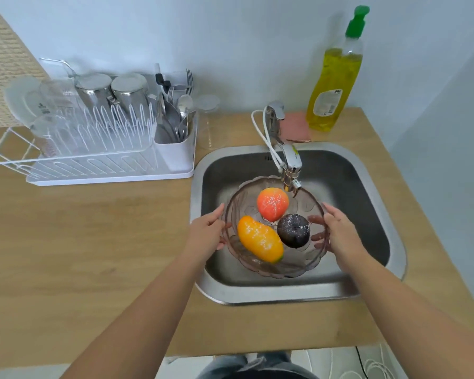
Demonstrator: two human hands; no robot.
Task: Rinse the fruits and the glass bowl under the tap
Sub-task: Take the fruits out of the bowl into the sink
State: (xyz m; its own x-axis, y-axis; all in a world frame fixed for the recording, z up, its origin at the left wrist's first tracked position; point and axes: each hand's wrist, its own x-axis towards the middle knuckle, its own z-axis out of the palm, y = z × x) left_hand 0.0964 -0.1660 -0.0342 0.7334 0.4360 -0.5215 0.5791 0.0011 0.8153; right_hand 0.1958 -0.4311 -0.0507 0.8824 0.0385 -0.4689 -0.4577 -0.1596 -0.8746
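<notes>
Both hands hold the glass bowl (pixel 275 265) over the sink (pixel 372 170): the left hand (pixel 205 235) clasps the rim on its own side with the thumb on top and the fingers curled against the outer wall, and the right hand (pixel 340 231) grips the opposite rim, its fingers showing through the glass. Between the two hands, inside the bowl, lie three fruits: a yellow-orange mango (pixel 259 239) nearest the left hand, a dark purple round fruit (pixel 294 231) just beside the right hand's fingers, and a red-orange peach-like fruit (pixel 272 203) on the far side from both hands, touching or nearly touching the other two. All three carry pale specks that could be droplets or residue; which, I cannot tell. The tap spout (pixel 292 170) hangs just beyond the fingertips, above the far rim of the bowl, and no stream of water is visible from it. The step in hand appears to be bringing the bowl with its fruits under the tap, with the rinsing itself either barely begun or not yet started. The next move probably calls for one hand to leave the rim and reach up beyond the bowl to the tap lever (pixel 274 109), while the other hand alone keeps the loaded bowl level, or else for the bowl to be set down in the basin first. Away to the outside of the left hand, on the bench (pixel 93 228), stands a dish rack (pixel 99 138); a bottle of dish soap (pixel 337 77) stands beyond the right hand.
</notes>
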